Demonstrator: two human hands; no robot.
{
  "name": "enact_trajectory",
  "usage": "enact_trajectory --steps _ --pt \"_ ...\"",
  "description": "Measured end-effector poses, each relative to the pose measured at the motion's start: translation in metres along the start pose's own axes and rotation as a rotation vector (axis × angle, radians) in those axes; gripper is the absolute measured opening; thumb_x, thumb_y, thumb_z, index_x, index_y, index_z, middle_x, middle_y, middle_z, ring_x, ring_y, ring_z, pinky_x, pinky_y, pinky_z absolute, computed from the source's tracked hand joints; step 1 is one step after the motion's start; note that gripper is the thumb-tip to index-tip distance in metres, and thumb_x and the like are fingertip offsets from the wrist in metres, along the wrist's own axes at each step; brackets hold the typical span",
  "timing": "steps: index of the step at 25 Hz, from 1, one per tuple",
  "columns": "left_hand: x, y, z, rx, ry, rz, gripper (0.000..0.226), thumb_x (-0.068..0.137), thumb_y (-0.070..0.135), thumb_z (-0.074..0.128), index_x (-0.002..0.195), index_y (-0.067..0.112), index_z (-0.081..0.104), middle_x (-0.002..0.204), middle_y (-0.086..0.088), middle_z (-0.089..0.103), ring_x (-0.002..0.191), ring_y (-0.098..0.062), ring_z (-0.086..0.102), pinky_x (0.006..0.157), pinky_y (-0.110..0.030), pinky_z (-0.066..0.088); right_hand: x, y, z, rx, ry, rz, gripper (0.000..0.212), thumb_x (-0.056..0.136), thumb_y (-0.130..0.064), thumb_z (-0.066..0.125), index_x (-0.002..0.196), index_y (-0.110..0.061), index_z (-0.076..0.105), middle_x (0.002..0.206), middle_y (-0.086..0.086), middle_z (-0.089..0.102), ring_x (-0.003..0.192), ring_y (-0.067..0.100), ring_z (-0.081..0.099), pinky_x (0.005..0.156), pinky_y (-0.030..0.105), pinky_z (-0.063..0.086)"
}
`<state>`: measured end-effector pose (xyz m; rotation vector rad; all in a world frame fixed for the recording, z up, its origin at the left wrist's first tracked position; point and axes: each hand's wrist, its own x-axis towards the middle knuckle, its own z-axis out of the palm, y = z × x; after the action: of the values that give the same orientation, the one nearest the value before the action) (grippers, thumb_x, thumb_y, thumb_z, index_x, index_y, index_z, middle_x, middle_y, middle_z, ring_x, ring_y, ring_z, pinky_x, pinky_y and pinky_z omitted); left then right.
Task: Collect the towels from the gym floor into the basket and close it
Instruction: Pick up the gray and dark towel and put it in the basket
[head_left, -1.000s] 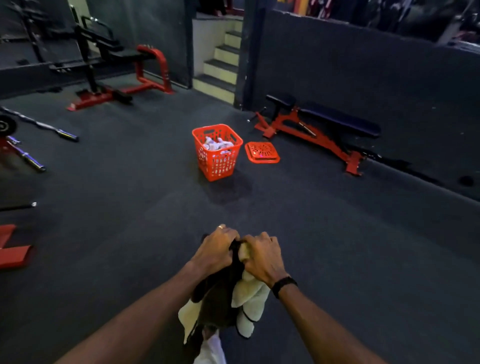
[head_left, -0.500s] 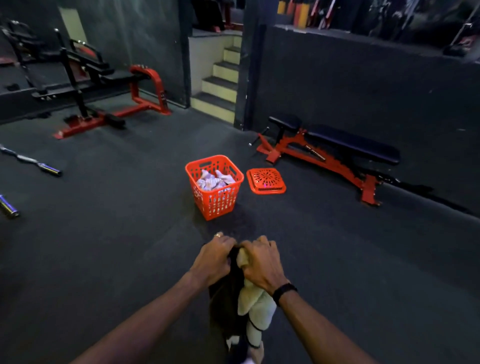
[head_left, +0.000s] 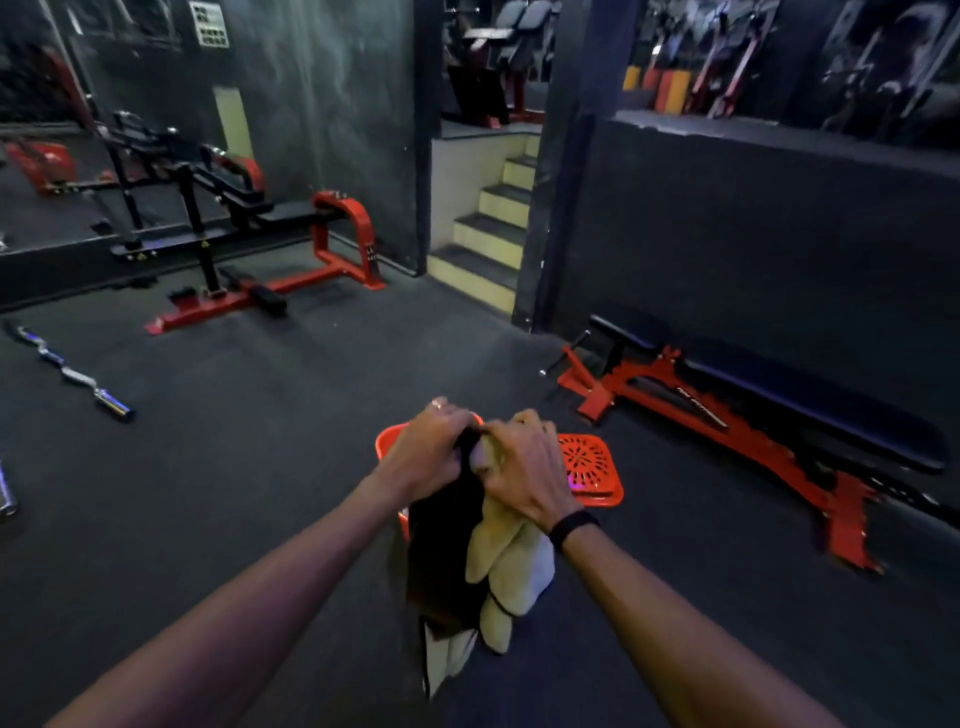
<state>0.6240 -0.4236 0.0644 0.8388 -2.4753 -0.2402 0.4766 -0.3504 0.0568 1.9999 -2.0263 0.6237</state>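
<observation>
Fingers (head_left: 524, 441) of both hands curled tight around one bundle of towels (head_left: 483, 566), knuckles up, thumbs hidden in the cloth.

Left hand (head_left: 428, 449): ring on one finger, fist clamped on the dark towel at the top of the bundle.
Right hand (head_left: 524, 475): black band at the wrist, fist clamped on the pale cream towel; the two fists touch.

Towels: one dark piece on the left, cream folds on the right, a paler end hanging lowest; all off the floor, hanging from the fists at scene centre, in front of the basket.

Basket (head_left: 387, 447): orange plastic, on the floor directly behind the hands and bundle; only part of its left rim and a strip of wall show, contents hidden.
Lid (head_left: 592, 467): orange, perforated, lying flat on the floor just right of the basket, off it.

Floor (head_left: 234, 441): dark rubber matting.
Flat bench (head_left: 769, 410): red frame, black pad, far right, along the dark wall.
Machine (head_left: 234, 244): black and red, far left, before a mirror.
Curl bar (head_left: 72, 376): chrome, on the floor at left.
Steps (head_left: 493, 228): pale risers, far centre.
</observation>
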Motion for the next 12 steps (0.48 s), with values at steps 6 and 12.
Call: enact_trajectory --steps 6,12 --pt "0.178 -0.090 -0.042 0.118 0.144 0.010 0.037 0.061 0.021 0.032 0.083 0.011 0.059 0.084 -0.006 0.065 0.087 -0.028 0.053 0.070 -0.046 0.051 0.208 0.048 0.007 0.041 0.102 -0.063 0.029 0.067 -0.039 0.062 0.092 -0.025 0.065 0.077 -0.003 0.064 0.092 0.024 0.052 0.078 0.039 0.040" --pt "0.288 -0.174 -0.036 0.084 0.289 -0.046 0.039 0.064 0.021 0.034 0.089 0.011 0.062 0.089 -0.009 0.068 0.092 -0.032 0.057 0.076 -0.044 0.051 0.350 0.073 0.049 0.113 0.125 -0.089 0.032 0.069 -0.036 0.058 0.096 -0.021 0.066 0.081 0.002 0.065 0.096 0.026 0.052 0.083 0.045 0.042"
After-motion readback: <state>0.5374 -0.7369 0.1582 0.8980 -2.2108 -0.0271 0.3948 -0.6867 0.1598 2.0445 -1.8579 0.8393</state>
